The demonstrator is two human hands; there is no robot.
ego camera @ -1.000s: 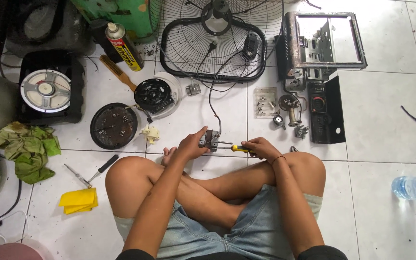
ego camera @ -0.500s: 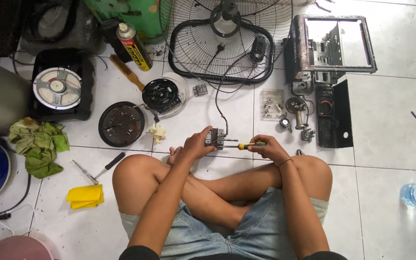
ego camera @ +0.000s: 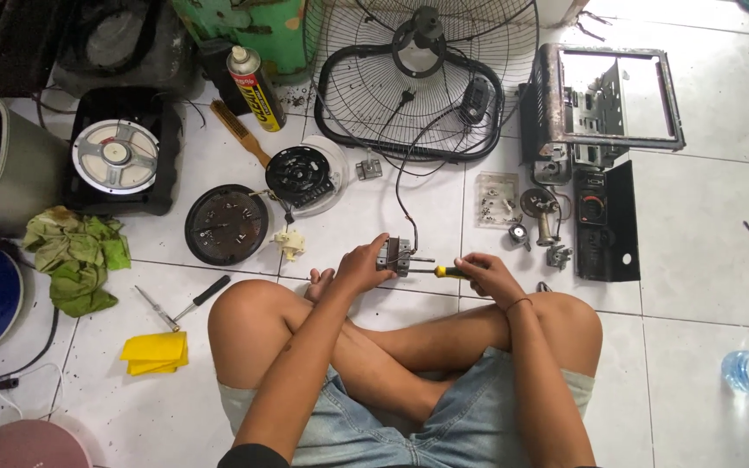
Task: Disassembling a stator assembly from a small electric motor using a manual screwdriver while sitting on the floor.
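Sitting cross-legged on the tiled floor [ego camera: 704,260], you grip a small switch block [ego camera: 396,256] in your left hand [ego camera: 361,267] above your knees while your right hand [ego camera: 489,277] closes around a yellow-handled screwdriver [ego camera: 444,271] touching it.

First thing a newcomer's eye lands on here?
Centre frame, the left hand grips a small grey switch block while the right hand points a yellow-handled screwdriver at it, above crossed legs. Behind, a black wire fan guard lies flat on the white tiles, with a rusty metal frame to its right and a round dark motor cover to the left.
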